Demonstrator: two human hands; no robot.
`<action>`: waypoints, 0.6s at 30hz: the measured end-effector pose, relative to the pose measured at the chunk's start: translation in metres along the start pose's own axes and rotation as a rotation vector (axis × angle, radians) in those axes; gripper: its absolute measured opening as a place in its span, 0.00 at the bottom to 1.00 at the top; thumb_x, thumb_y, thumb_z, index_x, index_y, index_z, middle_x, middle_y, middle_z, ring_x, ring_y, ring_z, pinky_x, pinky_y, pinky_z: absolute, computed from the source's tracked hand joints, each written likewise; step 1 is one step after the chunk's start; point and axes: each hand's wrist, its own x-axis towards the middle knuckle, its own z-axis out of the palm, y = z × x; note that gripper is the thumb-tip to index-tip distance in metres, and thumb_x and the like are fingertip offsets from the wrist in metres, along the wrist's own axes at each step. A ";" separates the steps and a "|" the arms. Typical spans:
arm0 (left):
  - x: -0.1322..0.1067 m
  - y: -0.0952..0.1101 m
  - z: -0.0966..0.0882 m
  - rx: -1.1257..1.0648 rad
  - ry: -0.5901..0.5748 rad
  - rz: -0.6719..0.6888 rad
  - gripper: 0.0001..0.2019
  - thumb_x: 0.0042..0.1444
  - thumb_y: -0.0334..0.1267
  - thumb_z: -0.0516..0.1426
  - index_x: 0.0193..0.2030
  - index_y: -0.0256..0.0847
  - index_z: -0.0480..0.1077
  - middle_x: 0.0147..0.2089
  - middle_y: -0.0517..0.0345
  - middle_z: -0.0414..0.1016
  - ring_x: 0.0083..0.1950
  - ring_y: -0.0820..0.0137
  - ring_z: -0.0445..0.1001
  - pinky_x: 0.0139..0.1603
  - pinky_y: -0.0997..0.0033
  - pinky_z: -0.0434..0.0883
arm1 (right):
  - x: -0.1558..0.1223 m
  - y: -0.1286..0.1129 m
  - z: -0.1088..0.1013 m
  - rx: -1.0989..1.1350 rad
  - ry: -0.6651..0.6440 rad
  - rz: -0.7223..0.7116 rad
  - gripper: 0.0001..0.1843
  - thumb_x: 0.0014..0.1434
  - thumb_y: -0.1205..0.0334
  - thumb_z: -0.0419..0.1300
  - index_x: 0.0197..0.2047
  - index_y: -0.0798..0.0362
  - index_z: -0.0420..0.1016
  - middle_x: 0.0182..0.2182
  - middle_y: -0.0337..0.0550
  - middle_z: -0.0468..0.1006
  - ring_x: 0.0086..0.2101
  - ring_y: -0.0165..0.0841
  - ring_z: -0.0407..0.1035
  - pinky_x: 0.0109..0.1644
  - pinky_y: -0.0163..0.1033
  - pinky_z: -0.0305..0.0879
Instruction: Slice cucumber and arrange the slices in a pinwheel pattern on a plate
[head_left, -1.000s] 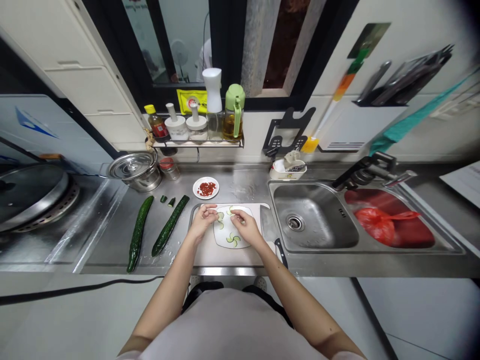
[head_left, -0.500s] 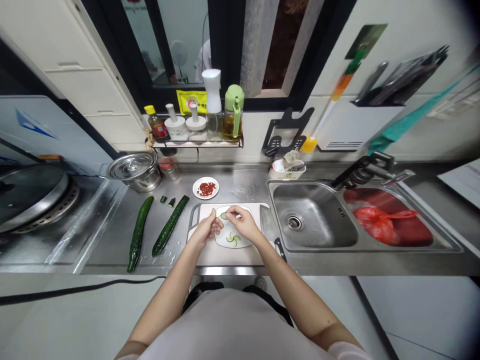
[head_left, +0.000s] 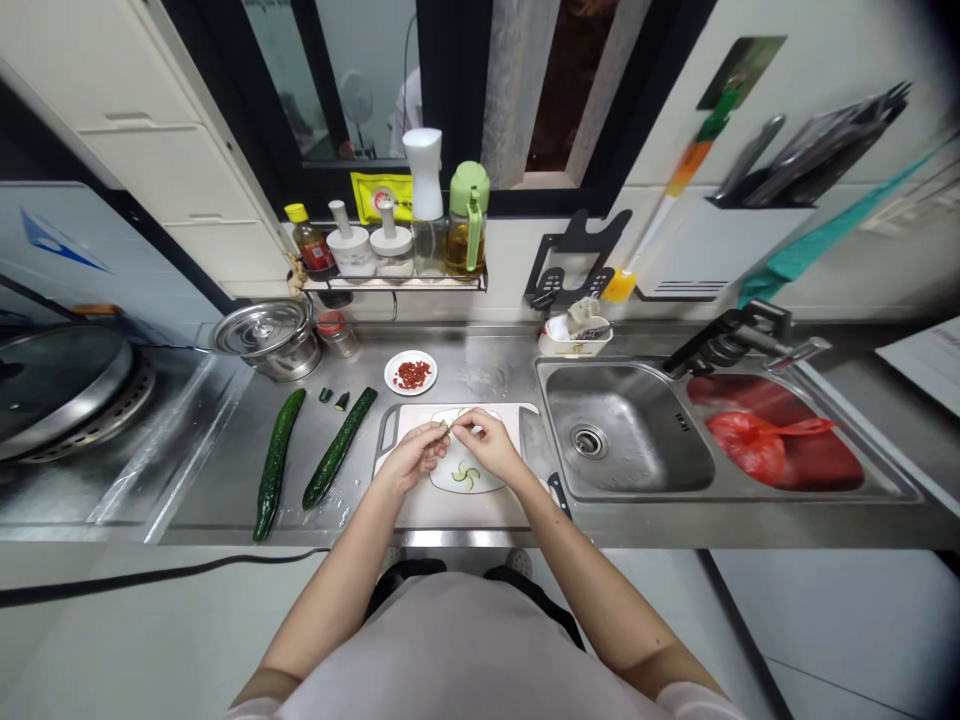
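Observation:
My left hand (head_left: 417,455) and my right hand (head_left: 486,442) meet over the white plate (head_left: 489,482), fingertips pinching a thin cucumber slice (head_left: 450,427) seen almost edge-on. Below them on the plate, several cucumber pieces form a green pinwheel (head_left: 466,477). More green shows on the plate's far part, mostly hidden behind my fingers. The plate rests on a cutting board (head_left: 450,515) with grey ends. A black-handled knife (head_left: 559,495) lies at the board's right edge.
Left of the board lie two cucumbers, one whole (head_left: 277,465) and one cut (head_left: 340,450), with small cucumber ends (head_left: 341,401). Behind stands a dish of chopped red pieces (head_left: 411,374). A steel sink (head_left: 637,430) is at right, a lidded pot (head_left: 274,345) at back left.
My left fingers have closed in to the right, meeting my right fingertips at the cucumber slice. The slice has turned from face-on to nearly edge-on.

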 end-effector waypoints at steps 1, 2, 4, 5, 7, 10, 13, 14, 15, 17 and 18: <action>0.000 0.000 -0.001 0.020 0.010 0.017 0.17 0.43 0.45 0.67 0.33 0.38 0.68 0.30 0.61 0.71 0.24 0.81 0.66 0.18 0.83 0.49 | 0.000 0.001 0.001 0.006 0.002 0.019 0.09 0.56 0.56 0.58 0.31 0.52 0.74 0.31 0.41 0.76 0.34 0.31 0.68 0.37 0.34 0.62; 0.001 0.001 -0.001 0.038 0.023 0.033 0.17 0.43 0.45 0.67 0.33 0.38 0.68 0.30 0.61 0.72 0.25 0.81 0.67 0.19 0.82 0.50 | 0.000 0.001 0.002 0.016 0.005 0.041 0.09 0.56 0.57 0.58 0.31 0.52 0.74 0.31 0.41 0.76 0.34 0.31 0.68 0.37 0.34 0.62; 0.001 0.002 -0.001 0.074 0.061 0.065 0.17 0.42 0.46 0.67 0.32 0.37 0.69 0.31 0.60 0.73 0.25 0.81 0.67 0.20 0.82 0.50 | 0.000 0.002 0.004 0.050 0.008 0.090 0.08 0.55 0.57 0.58 0.30 0.52 0.73 0.30 0.40 0.76 0.34 0.31 0.68 0.37 0.34 0.62; 0.001 0.002 -0.001 0.092 0.079 0.081 0.17 0.42 0.46 0.67 0.32 0.37 0.70 0.32 0.59 0.73 0.25 0.81 0.67 0.20 0.82 0.50 | 0.000 0.002 0.004 0.070 0.006 0.114 0.08 0.55 0.56 0.58 0.30 0.52 0.73 0.30 0.40 0.75 0.33 0.31 0.68 0.37 0.34 0.62; 0.000 0.003 0.000 0.113 0.108 0.115 0.18 0.41 0.47 0.68 0.32 0.37 0.70 0.31 0.59 0.73 0.26 0.81 0.68 0.20 0.81 0.50 | 0.001 0.002 0.006 0.110 -0.003 0.152 0.09 0.54 0.56 0.58 0.29 0.53 0.72 0.29 0.39 0.75 0.33 0.31 0.67 0.38 0.35 0.62; 0.001 0.003 0.002 0.117 0.147 0.166 0.19 0.39 0.47 0.68 0.32 0.37 0.71 0.31 0.59 0.74 0.27 0.79 0.69 0.21 0.81 0.51 | 0.002 0.002 0.006 0.163 -0.021 0.193 0.08 0.52 0.58 0.58 0.27 0.53 0.71 0.27 0.38 0.75 0.32 0.30 0.67 0.38 0.35 0.63; 0.003 0.001 0.002 0.116 0.168 0.209 0.20 0.38 0.47 0.69 0.32 0.37 0.70 0.30 0.57 0.75 0.29 0.76 0.71 0.22 0.81 0.54 | 0.003 0.002 0.007 0.203 -0.032 0.245 0.06 0.50 0.60 0.57 0.26 0.53 0.71 0.26 0.37 0.74 0.30 0.29 0.67 0.35 0.33 0.63; 0.003 0.000 0.002 0.116 0.174 0.224 0.20 0.37 0.47 0.69 0.32 0.37 0.70 0.29 0.57 0.75 0.29 0.76 0.72 0.23 0.81 0.55 | 0.003 0.001 0.007 0.219 -0.038 0.268 0.06 0.49 0.60 0.57 0.26 0.52 0.71 0.26 0.37 0.74 0.30 0.29 0.67 0.32 0.32 0.63; 0.003 -0.001 0.003 0.116 0.181 0.240 0.20 0.37 0.47 0.69 0.32 0.37 0.70 0.28 0.58 0.74 0.29 0.75 0.72 0.23 0.80 0.55 | 0.003 0.001 0.007 0.241 -0.043 0.297 0.05 0.49 0.60 0.57 0.26 0.52 0.70 0.25 0.37 0.73 0.29 0.28 0.67 0.30 0.31 0.62; 0.004 -0.002 0.004 0.124 0.201 0.275 0.20 0.36 0.47 0.69 0.32 0.37 0.70 0.25 0.60 0.72 0.27 0.75 0.71 0.25 0.80 0.57 | 0.002 0.001 0.009 0.296 -0.055 0.365 0.06 0.49 0.59 0.57 0.27 0.52 0.69 0.24 0.37 0.73 0.27 0.28 0.67 0.25 0.29 0.60; 0.004 -0.003 0.004 0.130 0.208 0.296 0.20 0.36 0.47 0.69 0.32 0.38 0.70 0.25 0.61 0.72 0.27 0.75 0.70 0.25 0.79 0.58 | 0.002 0.001 0.010 0.323 -0.062 0.398 0.07 0.49 0.58 0.58 0.27 0.52 0.69 0.24 0.37 0.73 0.26 0.28 0.67 0.23 0.29 0.59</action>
